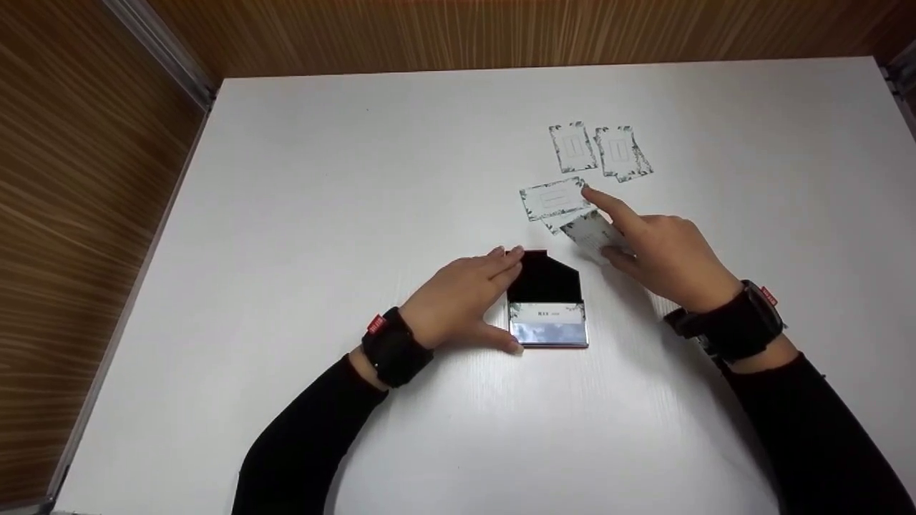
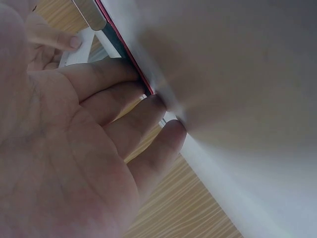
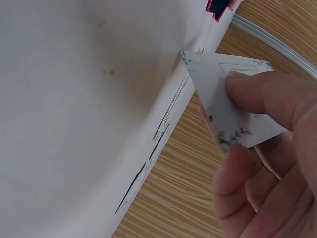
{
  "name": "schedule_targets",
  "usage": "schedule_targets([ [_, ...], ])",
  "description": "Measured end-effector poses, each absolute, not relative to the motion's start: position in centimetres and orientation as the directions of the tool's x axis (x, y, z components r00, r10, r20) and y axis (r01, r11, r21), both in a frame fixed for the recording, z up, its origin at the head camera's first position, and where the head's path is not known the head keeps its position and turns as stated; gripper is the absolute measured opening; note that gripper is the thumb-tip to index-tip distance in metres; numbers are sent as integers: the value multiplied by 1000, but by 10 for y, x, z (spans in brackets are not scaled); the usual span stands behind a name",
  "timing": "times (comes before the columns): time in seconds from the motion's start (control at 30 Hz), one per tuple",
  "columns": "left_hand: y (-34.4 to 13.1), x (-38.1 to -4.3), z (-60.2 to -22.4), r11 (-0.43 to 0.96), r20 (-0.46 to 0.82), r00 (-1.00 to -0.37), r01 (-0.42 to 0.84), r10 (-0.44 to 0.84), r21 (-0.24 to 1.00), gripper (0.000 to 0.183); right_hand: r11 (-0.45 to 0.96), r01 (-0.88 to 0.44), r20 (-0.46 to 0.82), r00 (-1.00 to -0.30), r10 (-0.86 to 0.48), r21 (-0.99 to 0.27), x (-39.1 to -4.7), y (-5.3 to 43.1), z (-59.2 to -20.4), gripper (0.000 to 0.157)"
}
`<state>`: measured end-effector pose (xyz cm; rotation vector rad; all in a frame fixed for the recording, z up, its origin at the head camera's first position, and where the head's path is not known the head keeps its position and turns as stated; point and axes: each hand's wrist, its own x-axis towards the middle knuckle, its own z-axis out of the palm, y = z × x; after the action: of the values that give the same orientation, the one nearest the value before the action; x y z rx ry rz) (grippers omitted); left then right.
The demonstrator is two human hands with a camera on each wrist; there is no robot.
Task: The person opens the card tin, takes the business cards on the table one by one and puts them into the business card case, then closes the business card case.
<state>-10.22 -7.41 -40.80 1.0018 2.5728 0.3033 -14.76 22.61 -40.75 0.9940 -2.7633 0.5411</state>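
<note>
On the table lies an open business card case (image 1: 545,282), its dark lid folded back and a patterned card (image 1: 549,312) showing inside, above a shiny strip. My left hand (image 1: 465,300) rests at its left side, fingers extended against the lid and thumb by the lower corner. The left wrist view shows those fingertips (image 2: 173,129) along the case's red edge. A bent, leaf-bordered business card (image 3: 237,99) is pinched between thumb and fingers of my right hand (image 1: 669,257). Its index finger reaches over loose business cards (image 1: 554,199) on the table.
Farther back on the white table (image 1: 343,179) lie a single card (image 1: 573,147) and, to its right, some overlapping cards (image 1: 620,151). Wood-grained panels (image 1: 458,32) stand along the back and left edges.
</note>
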Motion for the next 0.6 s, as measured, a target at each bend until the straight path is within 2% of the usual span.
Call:
schedule_targets([
  [0.2, -74, -103, -408, 724, -249, -683, 609, 687, 326, 114, 703, -646, 256, -764, -593, -299, -149, 227, -408, 77],
  [0.47, -74, -103, -408, 731, -253, -688, 607, 680, 313, 114, 666, -667, 318, -744, -587, -333, -149, 226, -408, 43],
  [0.6, -74, -103, -408, 731, -256, -688, 606, 679, 314, 115, 640, -675, 328, -738, -590, -367, -148, 224, -407, 32],
])
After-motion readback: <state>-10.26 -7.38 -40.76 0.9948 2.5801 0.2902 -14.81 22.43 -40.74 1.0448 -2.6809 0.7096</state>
